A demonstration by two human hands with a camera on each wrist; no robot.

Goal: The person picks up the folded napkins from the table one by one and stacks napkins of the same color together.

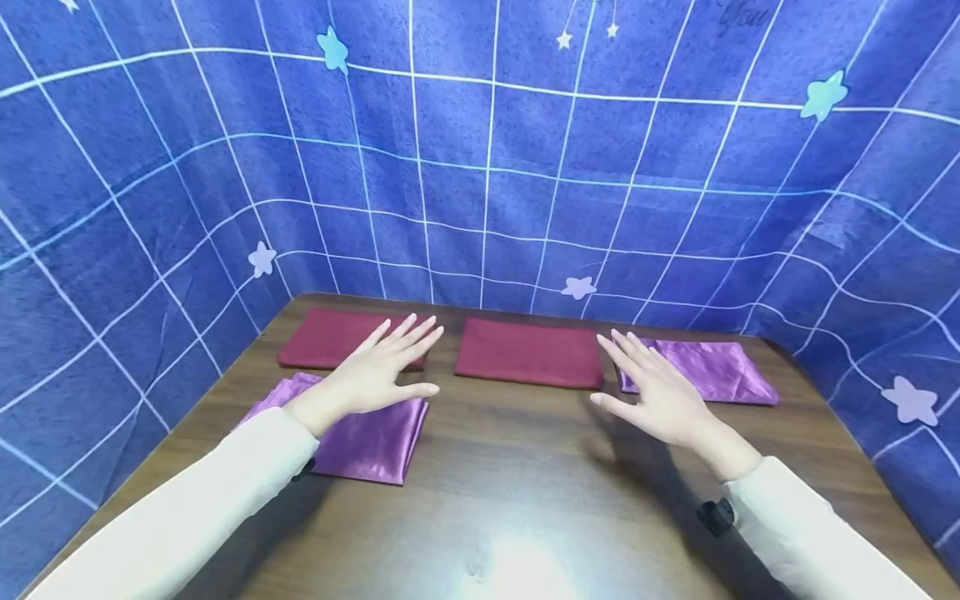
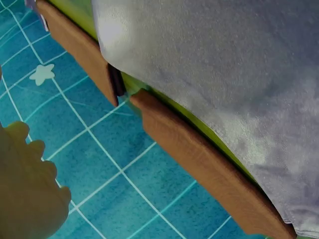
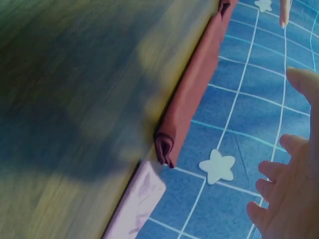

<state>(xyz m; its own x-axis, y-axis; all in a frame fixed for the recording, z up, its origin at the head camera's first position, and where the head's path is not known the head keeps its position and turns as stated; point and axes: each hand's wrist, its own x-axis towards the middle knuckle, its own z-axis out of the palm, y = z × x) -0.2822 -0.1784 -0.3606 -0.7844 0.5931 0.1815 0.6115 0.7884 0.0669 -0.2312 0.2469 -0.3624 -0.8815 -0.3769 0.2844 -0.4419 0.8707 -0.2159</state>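
Observation:
Both hands hover over the table with fingers spread straight, holding nothing. My left hand [image 1: 375, 371] is above a folded shiny purple cloth [image 1: 367, 442] at the left, partly covering it and the folded dark red cloth [image 1: 330, 333] behind. My right hand [image 1: 660, 392] hangs in front of a second purple cloth [image 1: 712, 371] at the right, hiding its left part. Between the hands, at the back, lies another folded dark red cloth [image 1: 528, 354]. In the right wrist view, that red cloth [image 3: 192, 89] shows its rolled-looking folded end, beside the purple cloth [image 3: 137, 199].
The brown wooden table [image 1: 495, 467] carries a bright glare near its front. A blue curtain [image 1: 450, 167] with white grid lines and stars rises behind it and along both sides. Dark wrist straps [image 1: 716, 517] sit at the sleeves.

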